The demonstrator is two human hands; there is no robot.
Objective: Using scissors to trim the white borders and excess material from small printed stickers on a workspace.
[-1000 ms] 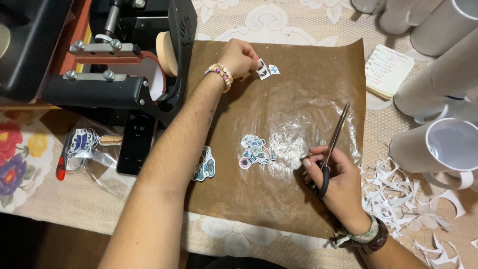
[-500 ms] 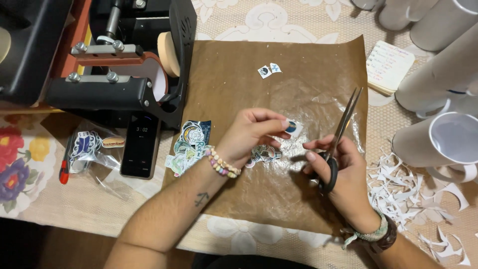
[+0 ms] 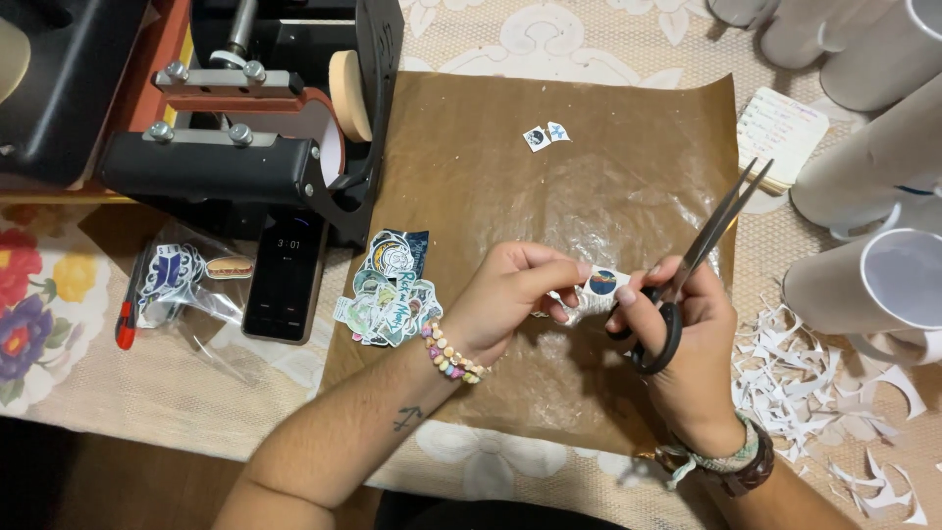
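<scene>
Brown baking paper [image 3: 471, 157] covered the table before the black heat press [image 3: 226, 147]. My right hand [image 3: 687, 344] gripped black-handled scissors [image 3: 692, 265], blades apart. My left hand [image 3: 505, 299] pinched a small round sticker [image 3: 601, 285] above the paper, beside the scissors.

A home craft table for printing mugs is shown. A lace tablecloth [image 3: 608, 44] and a floral cloth [image 3: 39, 294] are spread beneath a sheet of brown baking paper [image 3: 471, 177]. A black mug heat press [image 3: 245, 147] is set at far left, blank white mugs [image 3: 883, 285] are ranged at right, and white paper trimmings [image 3: 814, 373] are scattered beside cut stickers [image 3: 388, 294].
</scene>
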